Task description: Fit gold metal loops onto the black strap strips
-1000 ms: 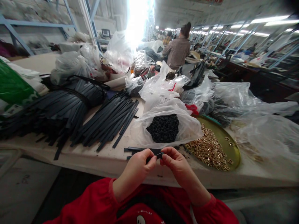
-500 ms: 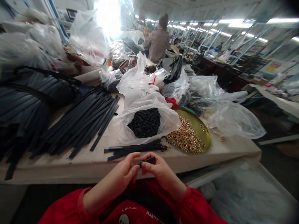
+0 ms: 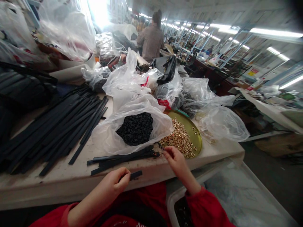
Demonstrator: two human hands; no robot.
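Note:
My left hand [image 3: 116, 181] is closed on the end of a short black strap [image 3: 135, 175], held just below the table's front edge. My right hand [image 3: 174, 158] reaches forward to the near rim of the brass-coloured tray [image 3: 194, 131], its fingers bent over the small gold buckles [image 3: 180, 141]; whether it has one is hidden. Between the hands a few black straps [image 3: 123, 156] lie on the table. Behind them an open clear bag of small black rings [image 3: 135, 128] sits against the tray.
A large pile of long black straps [image 3: 56, 126] covers the left of the table [image 3: 71, 176]. Plastic bags [image 3: 220, 121] crowd the back and right. A clear bin [image 3: 236, 195] stands by my right knee. Another person [image 3: 151, 37] stands far behind.
My hands have separated: the right one let go of the strap and moved forward to the buckle tray, while the left kept the strap and dropped lower. My view has swung right.

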